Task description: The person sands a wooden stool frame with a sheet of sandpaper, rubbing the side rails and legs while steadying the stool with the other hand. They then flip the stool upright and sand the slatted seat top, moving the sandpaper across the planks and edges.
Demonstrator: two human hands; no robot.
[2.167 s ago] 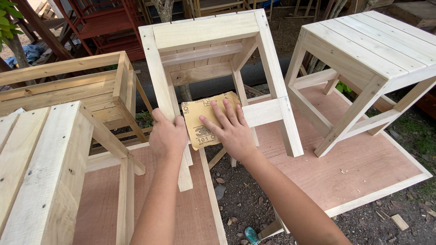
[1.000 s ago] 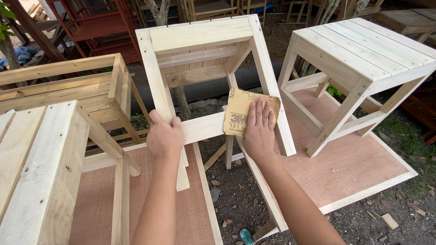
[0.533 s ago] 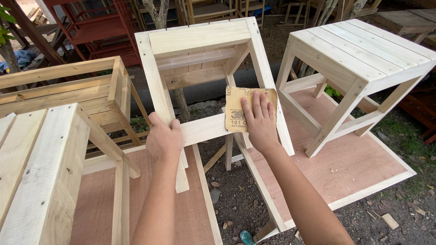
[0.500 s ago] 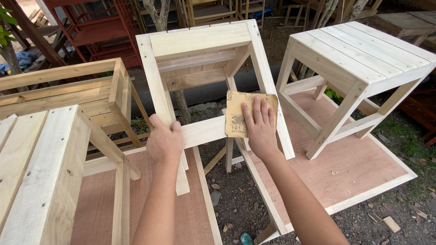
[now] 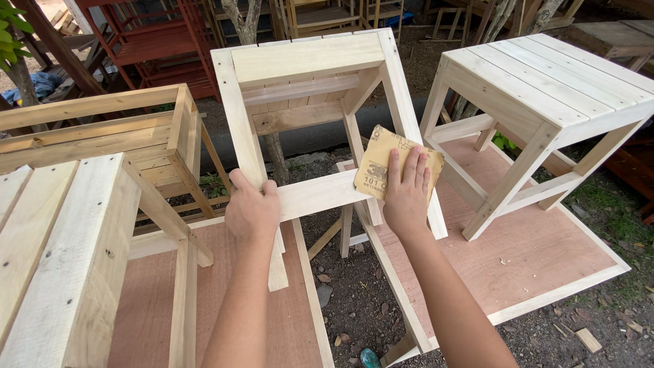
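A pale wooden stool frame (image 5: pixel 306 61) lies tipped on its side in front of me. My left hand (image 5: pixel 252 208) grips its left leg where the lower crossbar (image 5: pixel 313 194) joins. My right hand (image 5: pixel 407 191) presses a tan sheet of sandpaper (image 5: pixel 381 160) flat against the right end of that crossbar, by the right leg. The fingers are spread over the sheet.
A finished slatted stool (image 5: pixel 545 88) stands at the right on a reddish plywood sheet (image 5: pixel 545 259). More unfinished stools (image 5: pixel 75 225) stand at the left. Red metal racks (image 5: pixel 150 41) are at the back. Bare dirt with wood scraps (image 5: pixel 347 300) lies between the plywood sheets.
My right hand has slid the sandpaper rightward along the crossbar, from near my left hand to the right leg. My left hand keeps its grip.
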